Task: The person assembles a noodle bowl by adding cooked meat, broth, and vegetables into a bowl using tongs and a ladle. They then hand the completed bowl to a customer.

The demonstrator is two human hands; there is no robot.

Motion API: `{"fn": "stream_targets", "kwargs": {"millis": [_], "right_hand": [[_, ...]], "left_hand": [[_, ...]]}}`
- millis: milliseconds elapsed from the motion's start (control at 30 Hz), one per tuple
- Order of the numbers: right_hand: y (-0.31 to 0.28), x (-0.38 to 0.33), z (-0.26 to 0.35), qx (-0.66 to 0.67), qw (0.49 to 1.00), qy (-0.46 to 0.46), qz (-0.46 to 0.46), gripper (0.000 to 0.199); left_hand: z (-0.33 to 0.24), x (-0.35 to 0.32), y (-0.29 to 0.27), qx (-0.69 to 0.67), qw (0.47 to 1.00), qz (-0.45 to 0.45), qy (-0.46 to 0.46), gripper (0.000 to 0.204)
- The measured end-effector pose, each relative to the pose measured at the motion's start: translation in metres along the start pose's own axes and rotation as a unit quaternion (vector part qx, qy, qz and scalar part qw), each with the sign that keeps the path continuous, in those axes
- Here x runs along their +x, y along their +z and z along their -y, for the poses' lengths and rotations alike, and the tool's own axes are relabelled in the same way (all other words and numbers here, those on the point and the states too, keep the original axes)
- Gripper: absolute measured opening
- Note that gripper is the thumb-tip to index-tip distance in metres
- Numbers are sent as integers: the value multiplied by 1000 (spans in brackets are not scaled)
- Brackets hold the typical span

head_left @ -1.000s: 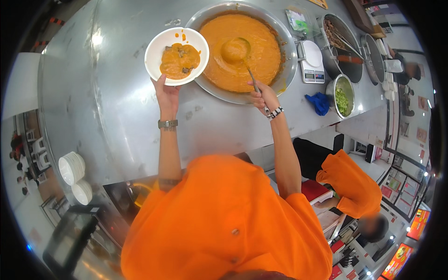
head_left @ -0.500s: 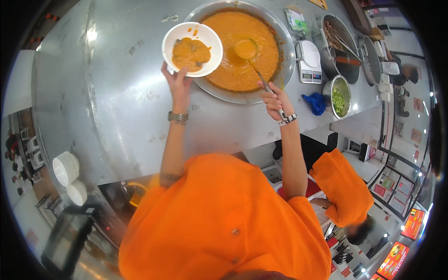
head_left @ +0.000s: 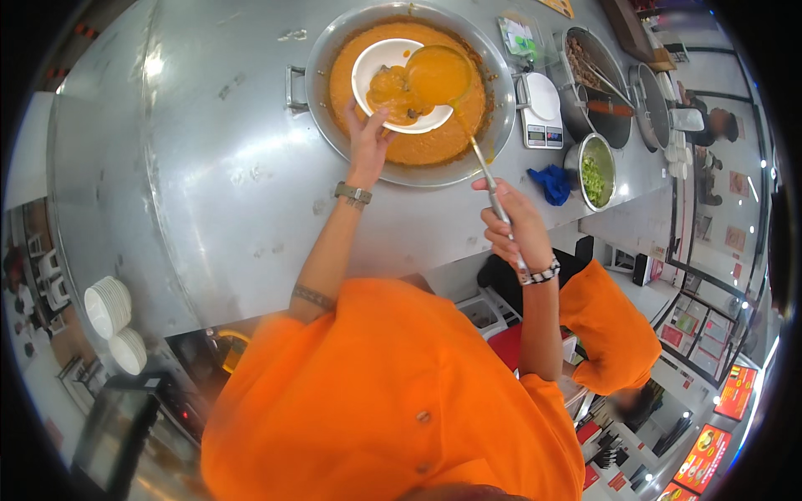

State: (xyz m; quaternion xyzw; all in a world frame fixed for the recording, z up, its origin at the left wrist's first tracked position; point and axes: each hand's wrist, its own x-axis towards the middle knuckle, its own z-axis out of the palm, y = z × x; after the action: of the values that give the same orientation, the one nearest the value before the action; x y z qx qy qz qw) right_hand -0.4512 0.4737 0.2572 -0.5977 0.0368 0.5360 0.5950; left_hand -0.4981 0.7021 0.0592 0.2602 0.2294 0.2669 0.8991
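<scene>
a food stall's commercial kitchen: a steel counter (head_left: 209, 192) bearing a huge pan of orange curry (head_left: 409, 92), a digital scale (head_left: 541, 108), stacked white bowls (head_left: 109, 307), and lit menu boards (head_left: 706, 459).

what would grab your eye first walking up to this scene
The big round pan of orange curry at the far side of the steel counter stands out first. Over it, the left hand holds a white bowl while the right hand tips a full ladle of curry into it. Next comes the bright orange shirt filling the lower part of the view.
</scene>
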Motion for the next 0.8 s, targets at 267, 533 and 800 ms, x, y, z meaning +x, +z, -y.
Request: {"fn": "stream_targets", "kwargs": {"millis": [267, 533, 800], "right_hand": [[7, 37, -39, -487, 805, -286, -183, 28], [13, 42, -65, -503, 800, -273, -178, 26], [14, 45, -82, -487, 805, -275, -197, 25]], "left_hand": [[-3, -6, 6, 39, 999, -19, -13, 73], [-20, -1, -12, 39, 996, -20, -78, 62], [-33, 2, -25, 74, 992, 17, -104, 58]]}}
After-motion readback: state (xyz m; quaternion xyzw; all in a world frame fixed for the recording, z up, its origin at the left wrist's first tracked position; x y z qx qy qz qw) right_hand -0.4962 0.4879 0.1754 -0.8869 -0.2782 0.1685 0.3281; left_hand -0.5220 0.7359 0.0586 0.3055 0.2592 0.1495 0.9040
